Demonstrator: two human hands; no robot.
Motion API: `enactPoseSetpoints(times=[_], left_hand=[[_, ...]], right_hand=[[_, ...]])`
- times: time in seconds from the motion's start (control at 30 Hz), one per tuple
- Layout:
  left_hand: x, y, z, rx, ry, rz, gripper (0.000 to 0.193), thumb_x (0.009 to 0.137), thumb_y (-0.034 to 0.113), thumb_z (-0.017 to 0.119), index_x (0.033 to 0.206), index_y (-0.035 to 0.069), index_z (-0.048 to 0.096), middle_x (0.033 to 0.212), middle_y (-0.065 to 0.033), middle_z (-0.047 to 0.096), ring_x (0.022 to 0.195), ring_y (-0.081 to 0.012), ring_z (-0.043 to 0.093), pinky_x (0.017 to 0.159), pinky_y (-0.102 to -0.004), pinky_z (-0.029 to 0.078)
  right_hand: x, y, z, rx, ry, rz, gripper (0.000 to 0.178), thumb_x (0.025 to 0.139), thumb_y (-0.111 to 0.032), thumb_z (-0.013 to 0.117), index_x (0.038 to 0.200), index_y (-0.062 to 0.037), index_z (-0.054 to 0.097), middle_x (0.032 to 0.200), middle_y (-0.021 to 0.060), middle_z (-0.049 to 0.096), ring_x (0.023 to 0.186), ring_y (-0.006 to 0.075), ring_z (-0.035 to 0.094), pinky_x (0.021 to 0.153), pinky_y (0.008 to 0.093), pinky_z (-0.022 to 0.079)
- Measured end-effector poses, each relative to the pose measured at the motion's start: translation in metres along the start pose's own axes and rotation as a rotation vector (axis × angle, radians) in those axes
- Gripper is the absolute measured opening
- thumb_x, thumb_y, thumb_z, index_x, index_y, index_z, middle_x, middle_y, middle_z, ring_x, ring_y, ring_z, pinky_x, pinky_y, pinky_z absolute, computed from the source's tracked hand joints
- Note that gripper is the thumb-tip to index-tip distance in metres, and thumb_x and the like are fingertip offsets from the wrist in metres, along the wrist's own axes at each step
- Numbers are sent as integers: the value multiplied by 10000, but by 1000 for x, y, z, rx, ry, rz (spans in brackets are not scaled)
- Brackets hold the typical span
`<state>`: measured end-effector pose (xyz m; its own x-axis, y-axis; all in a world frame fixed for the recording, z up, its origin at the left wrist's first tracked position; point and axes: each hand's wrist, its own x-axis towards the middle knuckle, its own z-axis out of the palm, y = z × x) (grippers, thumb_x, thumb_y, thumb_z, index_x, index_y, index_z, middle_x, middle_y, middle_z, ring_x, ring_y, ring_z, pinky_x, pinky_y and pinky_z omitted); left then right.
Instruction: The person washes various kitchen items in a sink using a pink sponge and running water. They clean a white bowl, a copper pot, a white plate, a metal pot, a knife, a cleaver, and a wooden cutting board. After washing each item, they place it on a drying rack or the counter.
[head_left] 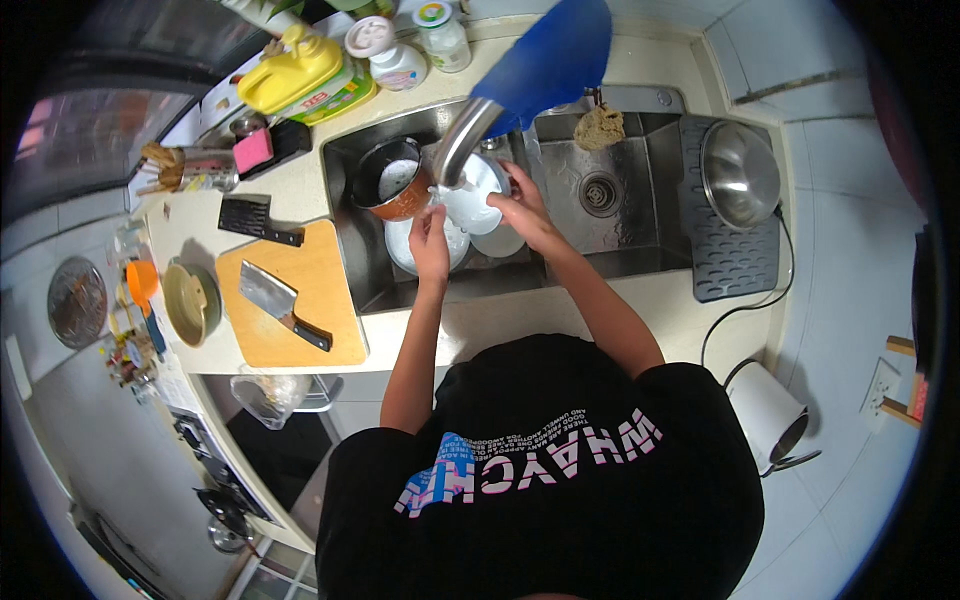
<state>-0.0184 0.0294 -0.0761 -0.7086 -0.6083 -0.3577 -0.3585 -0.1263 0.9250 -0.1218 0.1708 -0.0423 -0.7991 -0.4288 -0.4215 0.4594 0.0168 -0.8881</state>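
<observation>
In the head view, the one I have from over this person's shoulders, everything gathers just above the middle of the frame, where a white bowl [470,212] is held up in the left basin [375,275] of the sink. The right hand [525,212] has it from the side toward the frame's right, thumb laid over the white and fingers curled about the edge, a snug grip opened only as far as the bowl needs. The left hand [431,243] is at the bowl's lower left edge, fingertips drawn close together; whether they pinch the rim or merely rest against it, I cannot tell. So the bowl lies between the two, up and left of the right hand, up and right of the left one. It looks round, with no long axis I can pick out, and the right hand covers more of it. The metal faucet [470,138] comes down from the upper right, its mouth over the bowl's upper left part. An orange-brown pot [400,205] sits just left of the bowl, and a white plate [403,247] lies below in the basin, partly hidden by the left hand.
</observation>
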Motion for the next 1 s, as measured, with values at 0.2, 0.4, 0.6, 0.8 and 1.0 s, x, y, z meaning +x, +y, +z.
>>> enactPoseSetpoints(times=[0.2,0.4,0.6,0.8,1.0], left_hand=[[-11,39,31,-375,-103,-40,183,890,179,622,953,8,611,859,0,606,780,-75,531,701,-209,421],[3,31,29,-642,-29,-180,161,917,172,576,1000,41,622,837,1,631,724,-78,576,648,-241,463],[7,22,11,-837,-28,-156,119,920,132,565,969,34,610,956,-62,653,848,-129,610,755,-284,495],[12,0,-22,-1077,-122,-297,308,908,99,559,1189,-11,500,1165,-116,594,1088,-207,576,964,-357,468],[10,-38,-33,-1209,-249,-382,348,942,162,492,1241,-13,461,1211,-123,572,1143,-233,544,949,-368,479]], right_hand=[[8,9,12,-645,76,-567,675,637,-113,719,1259,-52,466,1080,191,524,1011,370,531,859,413,447],[-1,13,30,-813,8,-634,687,583,-92,726,1213,-49,455,1071,171,473,984,395,515,823,451,450],[12,28,23,-565,-140,-509,741,673,-191,742,1299,-58,368,1277,159,431,1170,340,446,917,446,406],[27,36,10,447,-219,513,579,884,-440,528,1302,-57,410,1269,111,462,1130,254,493,958,446,387],[23,68,-3,856,-181,572,298,914,-230,549,1122,-16,544,1066,80,606,1008,192,581,917,358,452]])
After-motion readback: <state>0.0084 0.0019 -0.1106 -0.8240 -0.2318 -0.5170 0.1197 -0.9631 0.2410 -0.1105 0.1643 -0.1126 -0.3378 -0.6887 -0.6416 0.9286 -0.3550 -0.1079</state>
